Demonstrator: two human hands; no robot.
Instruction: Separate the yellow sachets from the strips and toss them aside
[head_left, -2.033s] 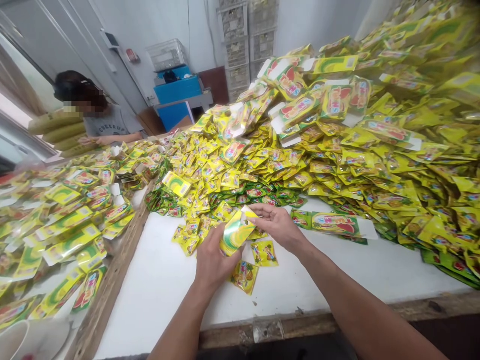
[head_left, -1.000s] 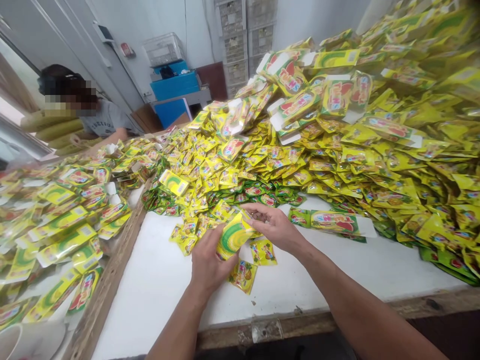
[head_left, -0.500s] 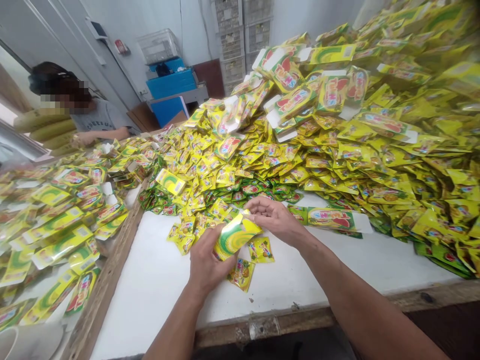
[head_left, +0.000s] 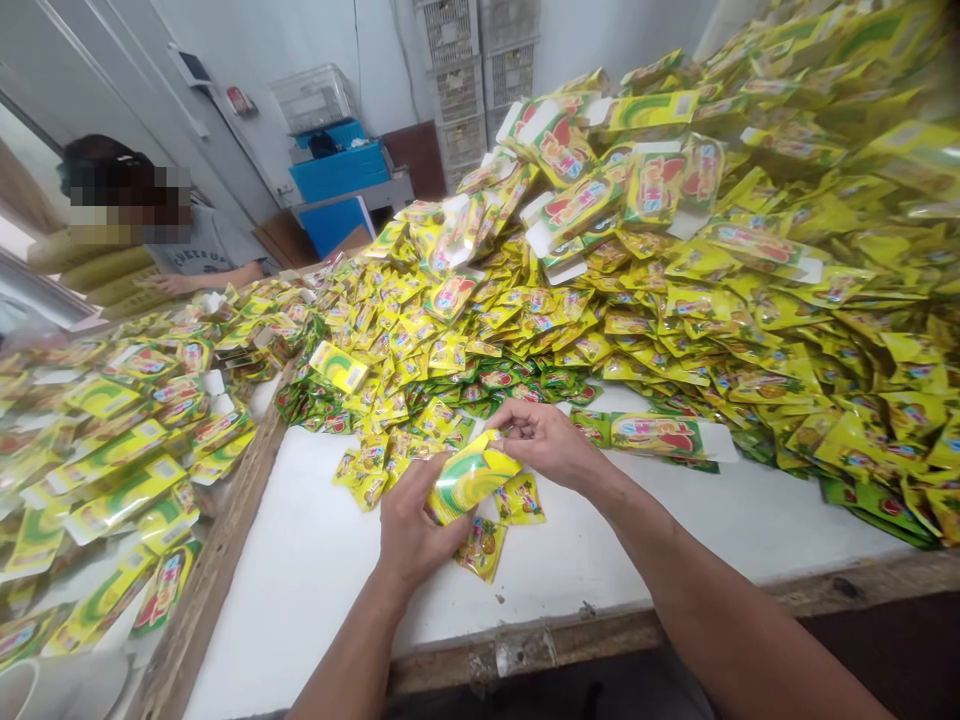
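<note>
A yellow and green carton is tilted above the white tabletop. My left hand is wrapped around its lower left end, the thumb underneath. At the upper right end of the carton, my right hand has its fingers curled in a pinch at the flap; the fingertips are partly hidden. Beneath and beside the carton lie small yellow sachets, one sachet below it and another sachet to its right. An open carton with a white flap lies beyond my right wrist.
A high heap of yellow and green sachets fills the back and right, with several cartons on top. A wooden rail divides off many cartons on the left. A person works at the far left, near a blue box.
My right fingers have curled closer over the carton's end, and the white flap there shows less. The carton has turned slightly in my left hand.
</note>
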